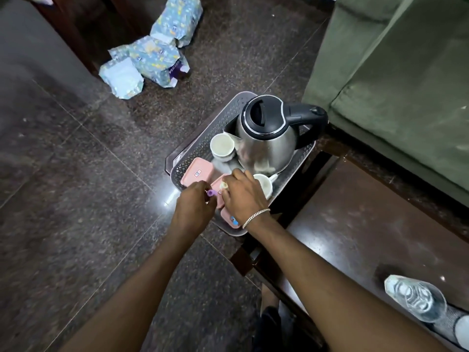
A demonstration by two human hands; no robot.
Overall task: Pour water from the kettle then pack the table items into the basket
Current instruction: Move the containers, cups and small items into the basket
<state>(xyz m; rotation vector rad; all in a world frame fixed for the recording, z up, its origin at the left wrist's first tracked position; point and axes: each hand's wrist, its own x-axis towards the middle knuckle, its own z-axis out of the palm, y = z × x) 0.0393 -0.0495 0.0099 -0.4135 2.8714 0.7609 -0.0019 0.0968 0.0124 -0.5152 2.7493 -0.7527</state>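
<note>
A dark perforated basket [200, 138] sits on the floor beside the table's corner. Inside stand a steel kettle [269, 143] with a black lid and handle, stacked white cups [222, 147], another white cup [265, 185] and pink lidded boxes [196, 172]. My left hand [194, 208] hovers over the basket's near edge, fingers closed on a small purple item [211, 193]. My right hand [242, 196], with a bracelet at the wrist, reaches over the pink boxes and pinches a small pale item [223, 185]. Both hands cover part of the boxes.
A dark wooden table [368, 224] stretches to the right, with a clear plastic bottle [416, 298] lying at its near end. A green sofa [401, 80] stands behind it. Patterned blue packages [152, 52] lie on the dark stone floor at the upper left.
</note>
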